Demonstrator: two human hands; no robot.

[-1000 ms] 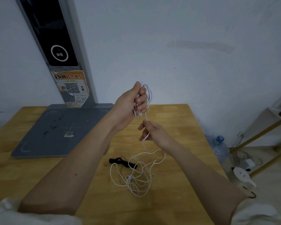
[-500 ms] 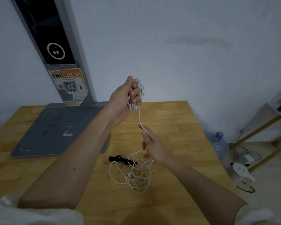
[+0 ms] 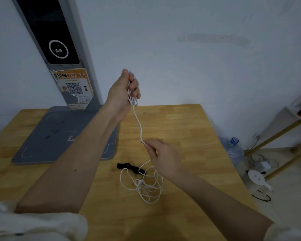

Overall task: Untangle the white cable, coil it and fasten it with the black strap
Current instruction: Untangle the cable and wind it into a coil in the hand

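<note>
My left hand is raised above the table and grips a small bundle of coiled white cable. From that bundle one strand of the white cable runs down to my right hand, which pinches it between fingertips above the table. Below my right hand the loose rest of the cable lies in a tangled heap on the wooden table. The black strap lies flat on the table at the heap's left upper edge, partly under a cable loop.
A grey flat base plate with a tall dark post stands at the table's back left against the wall. To the right, off the table, are a water bottle, a white round device and a shelf frame.
My right hand has slid down the strand away from my left hand, lengthening the stretch of cable between them. My left hand keeps its hold on the coil.
</note>
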